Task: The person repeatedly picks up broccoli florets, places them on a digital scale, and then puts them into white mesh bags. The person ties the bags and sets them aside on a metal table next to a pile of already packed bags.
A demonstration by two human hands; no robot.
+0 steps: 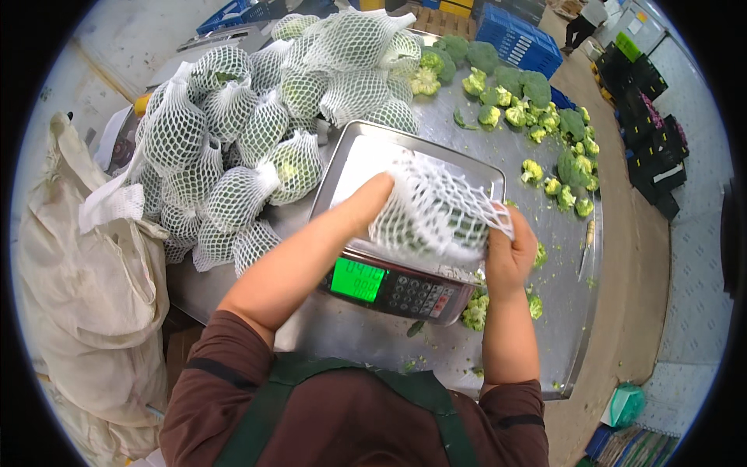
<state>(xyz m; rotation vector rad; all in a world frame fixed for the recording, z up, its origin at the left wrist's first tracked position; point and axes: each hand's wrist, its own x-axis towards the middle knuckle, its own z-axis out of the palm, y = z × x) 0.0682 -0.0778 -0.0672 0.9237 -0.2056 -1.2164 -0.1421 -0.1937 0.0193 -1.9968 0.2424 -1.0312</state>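
Observation:
A white foam mesh sleeve (436,204) with green produce, likely broccoli, showing through it is over the metal pan (354,152) of a digital scale. The sleeve is partly smeared by motion. My right hand (510,253) pinches the sleeve's right end, fingers closed. My left hand (380,193) reaches to the sleeve's left side; its fingers are hidden behind or inside the mesh. Below the pan, the scale's green-lit display (358,280) and keypad (412,294) face me.
Mesh-wrapped broccoli heads (241,140) are piled at the left. Loose broccoli florets (537,117) and a knife (587,245) lie on the steel table (467,140) to the right. A white cloth sack (93,296) hangs at left. A blue crate (517,39) stands behind; a person (585,27) is far off.

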